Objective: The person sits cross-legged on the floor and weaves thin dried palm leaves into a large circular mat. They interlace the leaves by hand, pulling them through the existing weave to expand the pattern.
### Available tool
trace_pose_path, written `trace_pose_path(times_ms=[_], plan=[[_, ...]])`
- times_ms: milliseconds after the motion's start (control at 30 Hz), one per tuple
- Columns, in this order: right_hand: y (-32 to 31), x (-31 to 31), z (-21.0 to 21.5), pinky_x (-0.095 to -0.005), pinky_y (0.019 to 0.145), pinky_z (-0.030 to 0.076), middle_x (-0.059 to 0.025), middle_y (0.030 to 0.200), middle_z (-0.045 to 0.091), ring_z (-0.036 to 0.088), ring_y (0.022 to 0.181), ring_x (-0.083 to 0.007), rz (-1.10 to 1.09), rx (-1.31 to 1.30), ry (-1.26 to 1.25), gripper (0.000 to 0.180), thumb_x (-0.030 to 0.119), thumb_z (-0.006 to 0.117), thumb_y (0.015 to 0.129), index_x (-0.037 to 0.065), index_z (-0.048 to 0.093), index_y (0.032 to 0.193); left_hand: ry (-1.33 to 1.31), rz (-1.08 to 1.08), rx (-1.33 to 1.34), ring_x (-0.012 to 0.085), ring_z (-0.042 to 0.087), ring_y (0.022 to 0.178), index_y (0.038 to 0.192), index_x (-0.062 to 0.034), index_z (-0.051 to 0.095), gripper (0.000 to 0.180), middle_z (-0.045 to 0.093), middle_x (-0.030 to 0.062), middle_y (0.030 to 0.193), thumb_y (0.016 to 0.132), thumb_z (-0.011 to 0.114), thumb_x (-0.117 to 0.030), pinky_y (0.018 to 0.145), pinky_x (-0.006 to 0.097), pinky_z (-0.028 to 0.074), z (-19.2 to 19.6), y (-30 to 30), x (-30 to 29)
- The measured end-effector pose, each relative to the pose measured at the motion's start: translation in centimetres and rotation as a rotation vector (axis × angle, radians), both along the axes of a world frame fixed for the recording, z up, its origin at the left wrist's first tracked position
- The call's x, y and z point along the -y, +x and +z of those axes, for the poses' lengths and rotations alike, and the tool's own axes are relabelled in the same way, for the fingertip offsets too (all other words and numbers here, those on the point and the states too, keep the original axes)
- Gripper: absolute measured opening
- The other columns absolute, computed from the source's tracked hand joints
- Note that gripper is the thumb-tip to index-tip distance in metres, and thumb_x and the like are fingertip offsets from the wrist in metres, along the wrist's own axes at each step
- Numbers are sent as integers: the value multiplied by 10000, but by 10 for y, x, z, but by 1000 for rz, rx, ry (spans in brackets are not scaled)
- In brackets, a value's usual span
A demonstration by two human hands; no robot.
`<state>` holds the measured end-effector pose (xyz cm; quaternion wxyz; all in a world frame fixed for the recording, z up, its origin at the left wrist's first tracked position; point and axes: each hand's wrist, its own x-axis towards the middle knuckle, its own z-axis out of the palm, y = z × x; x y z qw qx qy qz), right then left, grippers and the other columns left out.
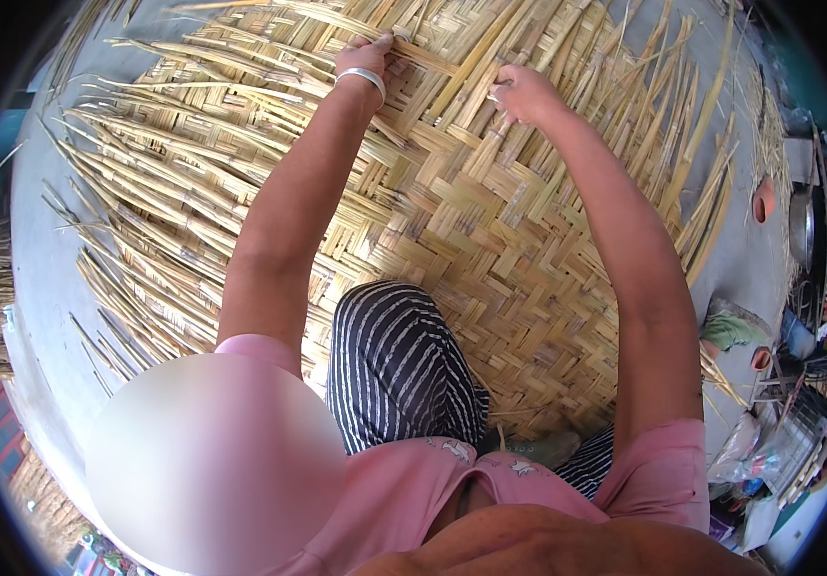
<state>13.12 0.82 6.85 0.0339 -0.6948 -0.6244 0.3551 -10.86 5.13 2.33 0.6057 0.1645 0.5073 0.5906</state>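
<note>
A large woven mat (490, 259) of flat split-cane strips spreads before me in a herringbone weave. At its far part my left hand (365, 60), with a pale bangle at the wrist, is closed around the end of a flat cane strip (427, 60). That strip slants across other strips toward my right hand. My right hand (526, 94) is closed, its fingers pinched on a lengthwise cane strip (502, 132) at the edge of the tight weave. What lies inside its curled fingers is partly hidden.
Loose strip ends (135, 206) fan out past the mat's left side, and more long strips (668, 125) stick out at the right. My knee in striped cloth (404, 370) rests at the near edge. Pots, a reddish clay cup (764, 200) and household clutter line the right side of the grey floor (39, 288).
</note>
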Motion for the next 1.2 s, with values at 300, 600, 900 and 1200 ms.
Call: trace_pose_path(times_ms=[300, 600, 900, 1200], plan=[[38, 3, -5, -373, 828, 557, -79, 928, 740, 687, 794, -172, 128, -32, 67, 212, 233, 707, 929, 106, 750, 1094, 10, -64, 66, 276, 708, 890, 1087, -12, 538, 200, 688, 135, 1018, 960, 688, -49, 725, 421, 667, -11, -6, -2], [49, 43, 28, -265, 634, 525, -35, 857, 694, 615, 686, -110, -39, -288, -407, 352, 371, 607, 1028, 47, 697, 1134, 109, -97, 106, 269, 711, 907, 1085, -2, 543, 219, 676, 136, 1007, 952, 705, -63, 714, 374, 646, -50, -18, -18], [70, 57, 20, -257, 651, 534, -30, 924, 701, 653, 752, -99, -106, -511, -418, 307, 322, 655, 1010, 69, 674, 1182, 2, -184, 184, 257, 668, 793, 1059, -97, 622, 75, 701, 81, 952, 1021, 566, -129, 753, 476, 609, -51, -13, -13], [54, 61, 26, -240, 606, 497, -78, 939, 684, 627, 751, -112, 85, -277, -319, 284, 261, 690, 968, 30, 690, 1134, 84, -164, 141, 244, 674, 867, 1059, -75, 621, 78, 688, 80, 983, 1017, 585, -129, 764, 428, 614, -53, -15, -12]])
